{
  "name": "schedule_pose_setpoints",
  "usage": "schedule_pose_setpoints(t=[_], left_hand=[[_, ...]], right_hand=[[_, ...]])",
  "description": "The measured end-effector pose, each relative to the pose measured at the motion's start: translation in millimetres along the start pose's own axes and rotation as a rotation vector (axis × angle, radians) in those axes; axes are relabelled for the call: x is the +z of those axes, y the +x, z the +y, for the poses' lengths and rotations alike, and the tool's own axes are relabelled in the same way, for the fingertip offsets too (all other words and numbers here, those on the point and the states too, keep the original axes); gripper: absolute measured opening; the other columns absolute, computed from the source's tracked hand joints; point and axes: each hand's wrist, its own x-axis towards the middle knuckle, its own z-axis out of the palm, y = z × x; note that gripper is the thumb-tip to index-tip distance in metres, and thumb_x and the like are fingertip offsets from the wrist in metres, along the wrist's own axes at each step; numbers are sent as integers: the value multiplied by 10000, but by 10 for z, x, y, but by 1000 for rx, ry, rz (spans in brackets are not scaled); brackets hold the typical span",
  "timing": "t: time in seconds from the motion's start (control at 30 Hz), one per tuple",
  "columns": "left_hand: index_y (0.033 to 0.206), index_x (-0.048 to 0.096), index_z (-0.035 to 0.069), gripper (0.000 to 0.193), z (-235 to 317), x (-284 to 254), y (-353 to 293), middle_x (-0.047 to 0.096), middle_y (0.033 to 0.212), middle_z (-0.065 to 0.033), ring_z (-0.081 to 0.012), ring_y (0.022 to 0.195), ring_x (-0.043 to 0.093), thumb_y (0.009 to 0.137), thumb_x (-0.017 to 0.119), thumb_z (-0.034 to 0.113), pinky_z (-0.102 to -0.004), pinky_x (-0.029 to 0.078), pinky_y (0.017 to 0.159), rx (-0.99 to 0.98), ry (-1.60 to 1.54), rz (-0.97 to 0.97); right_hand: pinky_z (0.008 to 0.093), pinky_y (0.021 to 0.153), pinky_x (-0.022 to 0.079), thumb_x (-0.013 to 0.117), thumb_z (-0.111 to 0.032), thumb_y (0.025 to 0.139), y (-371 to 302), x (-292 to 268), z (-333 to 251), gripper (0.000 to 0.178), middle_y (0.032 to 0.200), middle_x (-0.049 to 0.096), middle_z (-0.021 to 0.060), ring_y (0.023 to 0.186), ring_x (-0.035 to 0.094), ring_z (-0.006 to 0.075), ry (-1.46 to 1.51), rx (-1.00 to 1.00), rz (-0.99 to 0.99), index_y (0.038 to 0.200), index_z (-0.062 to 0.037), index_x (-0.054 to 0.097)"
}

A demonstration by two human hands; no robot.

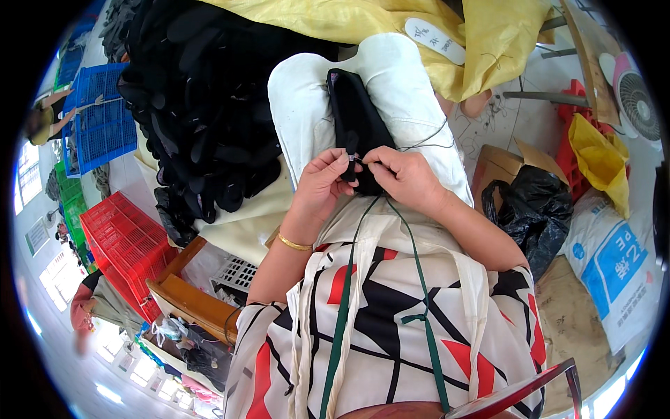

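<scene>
black cloth shoe (357, 108) lies on white cloth (299, 91); left hand (322, 180) pinches it in its grip, right hand (410, 181) has a closed grip, contents unclear.

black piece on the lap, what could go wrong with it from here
The thin dark thread lies loose over the white cloth beside the right hand, so it might tangle or snag. The black piece rests on the lap with the left hand near one end, so it could slip. The green cord reaches close to both hands and might get in the way.
</scene>
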Motion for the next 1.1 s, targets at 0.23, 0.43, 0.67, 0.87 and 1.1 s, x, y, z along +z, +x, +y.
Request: schedule_pose_setpoints(t=[0.23, 0.43, 0.67, 0.87, 1.1], left_hand=[[1100, 650, 45, 196, 21, 40, -18, 725, 937, -93, -136, 694, 692, 988, 637, 206, -230, 564, 555, -10, -10, 19], [1055, 671, 50, 155, -7, 80, -38, 711, 909, -48, -114, 722, 677, 937, 701, 145, -237, 574, 601, 16, -27, 71], [1026, 685, 53, 171, -35, 126, -38, 707, 901, -15, -91, 722, 654, 882, 758, 109, -236, 540, 613, 17, 89, 123], [1004, 683, 26, 225, -13, 198, -31, 681, 871, -27, -86, 718, 624, 843, 803, 128, -227, 512, 604, 16, 104, 154], [992, 682, 9, 211, -31, 176, -13, 685, 866, -42, -89, 667, 614, 847, 796, 112, -226, 513, 591, 9, 96, 154]], right_hand=[[273, 536, 442, 602, -71, 935, 6, -9, -17, 128, 705, 614, 90, 542, 509, 120, 10, 11, 1, 1043, -52, 667], [353, 567, 503, 616, -108, 914, 13, -45, -59, 108, 697, 648, 134, 563, 623, 259, 54, 15, -10, 999, -55, 656], [229, 515, 400, 612, -120, 975, 22, -88, -64, 102, 629, 541, -22, 563, 490, 27, 297, 330, -158, 965, -25, 648], [232, 528, 420, 600, -107, 987, 22, -8, -46, 90, 650, 568, -11, 561, 505, 42, 358, 342, -122, 992, -20, 623], [236, 539, 440, 596, -91, 986, 67, 6, -36, 87, 714, 602, 5, 602, 540, 46, 370, 410, -158, 1021, -11, 598]])
